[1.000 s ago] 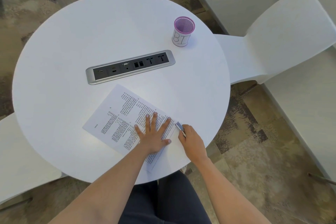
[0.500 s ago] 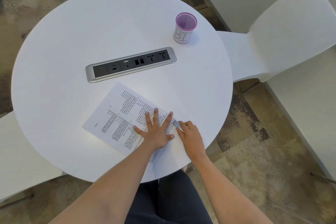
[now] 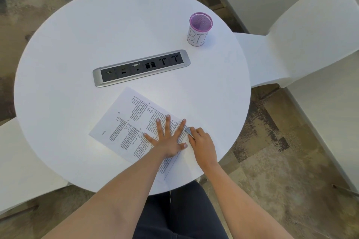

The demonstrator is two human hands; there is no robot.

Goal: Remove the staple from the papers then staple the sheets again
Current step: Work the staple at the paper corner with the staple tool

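Printed white papers point(image 3: 128, 122) lie at an angle on the near part of the round white table point(image 3: 77, 44). My left hand point(image 3: 169, 139) rests flat on their right half, fingers spread, pressing them down. My right hand point(image 3: 202, 143) is just to its right, closed around a small grey metal tool point(image 3: 188, 131) whose tip touches the papers' right corner by my left index fingertip. The staple itself is too small to see.
A silver and black power socket strip point(image 3: 141, 68) is set into the table's middle. A purple mesh cup point(image 3: 200, 29) with a white label stands at the far right. White chairs point(image 3: 291, 35) flank the table right and left. My lap is at the near edge.
My right hand has slid the metal tool a little left, up to the corner of the papers. My left hand stays flat on the sheets.
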